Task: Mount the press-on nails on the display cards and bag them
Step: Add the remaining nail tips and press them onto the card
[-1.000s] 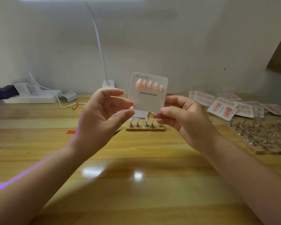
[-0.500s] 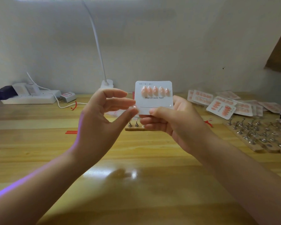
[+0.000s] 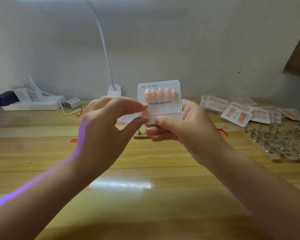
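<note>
Card: display card (image 3: pixel 160 101) with five peach nails (image 3: pixel 160 94), held upright above the table (image 3: pixel 145 205), between both hands.
Right hand (image 3: pixel 185 130): pinched card's lower edge.
Left hand (image 3: pixel 107 129): fingertips at card's left edge, grip unclear.
Finished cards (image 3: pixel 241 113): piled far right.

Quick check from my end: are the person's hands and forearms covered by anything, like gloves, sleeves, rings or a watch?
Nothing worn that shows. The left hand and right hand are bare, with no gloves, and no rings on the fingers in view. Both forearms are bare right to the frame edge, no sleeves, watch or bracelet. A purple tint of light runs along the left forearm's outer edge.
</note>
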Action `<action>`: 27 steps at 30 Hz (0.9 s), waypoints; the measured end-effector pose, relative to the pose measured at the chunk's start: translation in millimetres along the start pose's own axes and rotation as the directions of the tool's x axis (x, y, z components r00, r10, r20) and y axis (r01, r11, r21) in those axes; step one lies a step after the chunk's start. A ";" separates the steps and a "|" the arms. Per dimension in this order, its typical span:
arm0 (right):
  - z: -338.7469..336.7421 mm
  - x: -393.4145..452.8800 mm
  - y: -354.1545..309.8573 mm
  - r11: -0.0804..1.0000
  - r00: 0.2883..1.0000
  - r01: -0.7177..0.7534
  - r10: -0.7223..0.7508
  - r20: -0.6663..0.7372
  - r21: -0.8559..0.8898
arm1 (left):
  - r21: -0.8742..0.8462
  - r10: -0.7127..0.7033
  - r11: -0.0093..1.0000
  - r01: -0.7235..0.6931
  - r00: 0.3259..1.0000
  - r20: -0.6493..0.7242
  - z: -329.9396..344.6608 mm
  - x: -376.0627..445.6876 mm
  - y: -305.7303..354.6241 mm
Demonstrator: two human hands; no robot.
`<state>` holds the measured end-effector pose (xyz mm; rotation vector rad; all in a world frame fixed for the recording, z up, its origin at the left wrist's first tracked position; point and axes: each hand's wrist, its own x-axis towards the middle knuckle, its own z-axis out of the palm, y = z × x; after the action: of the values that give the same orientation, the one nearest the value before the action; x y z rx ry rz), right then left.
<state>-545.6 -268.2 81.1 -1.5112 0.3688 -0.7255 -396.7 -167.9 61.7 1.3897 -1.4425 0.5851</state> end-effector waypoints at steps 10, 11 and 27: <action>1.6 -0.6 -1.6 1.000 1.000 0.008 -0.008 0.018 0.000 | 0.107 0.072 0.992 -0.072 0.997 0.008 -0.3 0.2 0.3; 1.4 -0.5 -1.5 1.000 1.000 0.009 -0.009 0.024 -0.004 | 0.121 0.078 0.990 -0.079 0.997 0.009 -0.3 0.3 0.2; -4.5 2.6 0.9 0.999 0.999 0.022 -0.024 0.041 0.048 | 0.076 0.091 0.992 -0.101 0.988 0.125 0.6 1.7 -5.1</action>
<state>-546.3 -273.4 80.6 -1.4852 0.3012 -0.7148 -391.9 -170.3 61.5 1.4463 -1.6056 0.6368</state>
